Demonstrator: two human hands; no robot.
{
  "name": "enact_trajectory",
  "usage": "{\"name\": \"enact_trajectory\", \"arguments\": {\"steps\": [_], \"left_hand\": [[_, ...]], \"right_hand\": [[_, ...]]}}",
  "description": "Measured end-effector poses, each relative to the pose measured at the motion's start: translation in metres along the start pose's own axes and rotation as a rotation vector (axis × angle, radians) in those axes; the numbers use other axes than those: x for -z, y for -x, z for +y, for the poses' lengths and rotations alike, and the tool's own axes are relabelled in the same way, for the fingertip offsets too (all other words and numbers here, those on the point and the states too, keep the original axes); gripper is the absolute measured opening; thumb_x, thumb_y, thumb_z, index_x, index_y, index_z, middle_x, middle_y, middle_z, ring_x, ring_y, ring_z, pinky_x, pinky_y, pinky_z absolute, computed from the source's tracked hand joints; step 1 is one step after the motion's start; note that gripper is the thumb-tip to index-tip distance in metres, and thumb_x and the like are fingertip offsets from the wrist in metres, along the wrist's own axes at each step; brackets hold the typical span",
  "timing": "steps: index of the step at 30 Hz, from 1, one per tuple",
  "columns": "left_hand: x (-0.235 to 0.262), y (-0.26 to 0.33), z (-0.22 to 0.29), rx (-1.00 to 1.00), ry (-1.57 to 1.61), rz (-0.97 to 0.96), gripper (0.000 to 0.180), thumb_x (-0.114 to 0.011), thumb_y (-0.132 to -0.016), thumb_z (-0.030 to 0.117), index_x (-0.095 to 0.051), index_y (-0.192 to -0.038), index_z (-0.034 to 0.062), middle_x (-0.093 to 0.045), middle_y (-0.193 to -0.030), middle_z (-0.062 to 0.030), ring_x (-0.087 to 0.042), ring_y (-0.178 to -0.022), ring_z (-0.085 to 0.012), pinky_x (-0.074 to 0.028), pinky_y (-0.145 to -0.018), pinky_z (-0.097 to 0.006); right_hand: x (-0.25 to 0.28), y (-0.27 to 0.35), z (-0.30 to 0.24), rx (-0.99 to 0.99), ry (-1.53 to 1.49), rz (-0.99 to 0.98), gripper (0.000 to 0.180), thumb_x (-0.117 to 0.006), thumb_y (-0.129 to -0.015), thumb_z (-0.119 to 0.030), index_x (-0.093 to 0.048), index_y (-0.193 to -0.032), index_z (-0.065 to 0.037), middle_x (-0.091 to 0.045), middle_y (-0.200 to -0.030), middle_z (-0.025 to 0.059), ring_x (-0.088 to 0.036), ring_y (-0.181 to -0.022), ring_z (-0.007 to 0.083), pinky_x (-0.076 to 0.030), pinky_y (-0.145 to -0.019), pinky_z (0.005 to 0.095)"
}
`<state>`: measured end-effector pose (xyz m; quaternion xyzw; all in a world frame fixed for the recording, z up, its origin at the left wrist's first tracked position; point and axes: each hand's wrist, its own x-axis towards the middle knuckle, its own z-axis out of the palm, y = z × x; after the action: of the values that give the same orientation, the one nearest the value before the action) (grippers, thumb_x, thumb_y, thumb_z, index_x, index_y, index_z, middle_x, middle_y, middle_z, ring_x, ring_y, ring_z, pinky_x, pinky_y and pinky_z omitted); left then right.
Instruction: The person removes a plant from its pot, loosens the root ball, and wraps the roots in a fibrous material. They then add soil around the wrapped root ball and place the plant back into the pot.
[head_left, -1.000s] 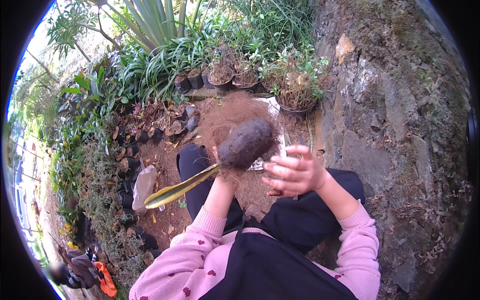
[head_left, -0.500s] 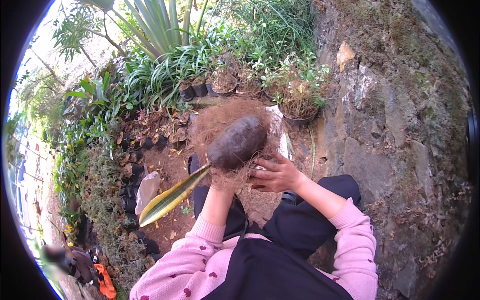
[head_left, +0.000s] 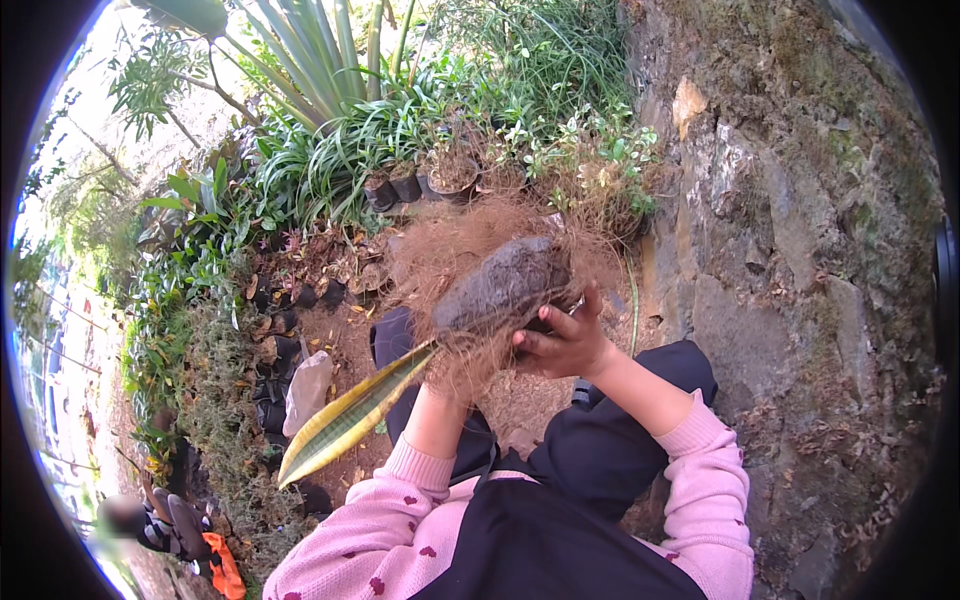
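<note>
A dark, oblong root ball of soil (head_left: 505,285) lies on its side in a loose mat of brown coconut fibre (head_left: 425,250), held up over my lap. From its lower left end sticks a long leaf with a green middle and yellow edges (head_left: 355,415), pointing down toward me. My left hand (head_left: 450,385) is under the fibre and bears it from below; its fingers are hidden by the strands. At the right side of the ball is my right hand (head_left: 575,340), fingers curled against the soil and fibre.
Several small black pots (head_left: 390,190) stand ahead by leafy plants. To the left, a pale plastic bag (head_left: 308,390) rests beside a row of potted plants. A rough stone wall (head_left: 780,300) rises at the right. Another person (head_left: 175,525) is at the lower left.
The root ball has shifted a little right and shows a rougher, greyer side. Its leaf tip has dropped slightly. My right fingers have curled in more, and fibre spreads further right.
</note>
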<state>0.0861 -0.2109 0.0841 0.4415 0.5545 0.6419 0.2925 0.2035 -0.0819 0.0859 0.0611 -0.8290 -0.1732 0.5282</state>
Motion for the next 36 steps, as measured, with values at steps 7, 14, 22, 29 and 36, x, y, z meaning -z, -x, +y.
{"name": "enact_trajectory", "arguments": {"steps": [7, 14, 22, 29, 36], "left_hand": [[0.005, -0.021, -0.005, -0.018, 1.169, -0.377, 0.045, -0.042, -0.097, 0.027, -0.039, -0.135, 0.0025, -0.047, -0.133, -0.0149, -0.051, -0.118, -0.0273, -0.046, -0.098, -0.038], [-0.005, -0.021, 0.015, 0.122, 0.771, -0.13, 0.062, -0.031, -0.097, 0.047, -0.033, -0.138, 0.0013, -0.041, -0.138, -0.0165, -0.044, -0.125, -0.0302, -0.039, -0.104, -0.042], [0.004, -0.03, 0.002, 0.316, 0.694, 0.004, 0.067, -0.029, -0.094, 0.051, -0.04, -0.134, -0.0015, -0.047, -0.134, -0.0135, -0.043, -0.125, -0.0275, -0.032, -0.106, -0.044], [0.02, -0.037, 0.008, 0.377, 0.436, -0.012, 0.06, -0.033, -0.095, 0.045, -0.043, -0.133, 0.0002, -0.044, -0.138, -0.0124, -0.044, -0.124, -0.0248, -0.036, -0.101, -0.042], [0.012, -0.041, 0.054, -0.096, -0.901, 0.407, 0.035, -0.064, -0.081, 0.015, -0.056, -0.113, 0.005, -0.05, -0.107, -0.0139, -0.049, -0.102, -0.0281, -0.039, -0.091, -0.04]], "right_hand": [[0.007, -0.021, 0.009, -0.076, 0.009, -0.005, 0.042, -0.055, -0.084, -0.051, -0.04, -0.123, -0.051, -0.043, -0.134, -0.0107, -0.041, -0.125, 0.0193, -0.03, -0.102, 0.0559], [0.004, -0.035, 0.021, -0.201, -0.258, 0.104, 0.041, -0.065, -0.078, -0.042, -0.048, -0.115, -0.044, -0.048, -0.127, 0.0074, -0.049, -0.113, 0.0292, -0.04, -0.093, 0.0557], [-0.022, -0.024, 0.042, -0.514, -0.488, 0.022, 0.079, -0.079, -0.064, -0.035, -0.041, -0.129, -0.012, -0.049, -0.122, 0.0189, -0.049, -0.112, 0.0402, -0.044, -0.092, 0.0469], [-0.063, 0.001, 0.064, -1.196, -0.852, 0.111, 0.064, -0.069, -0.081, -0.029, -0.035, -0.128, -0.001, -0.058, -0.114, 0.0192, -0.057, -0.107, 0.0283, -0.044, -0.091, 0.0357], [-0.083, 0.026, 0.077, -1.431, -0.852, 0.229, 0.063, -0.066, -0.086, -0.031, -0.034, -0.127, 0.004, -0.055, -0.117, 0.0176, -0.052, -0.108, 0.0228, -0.038, -0.095, 0.0341]]}}
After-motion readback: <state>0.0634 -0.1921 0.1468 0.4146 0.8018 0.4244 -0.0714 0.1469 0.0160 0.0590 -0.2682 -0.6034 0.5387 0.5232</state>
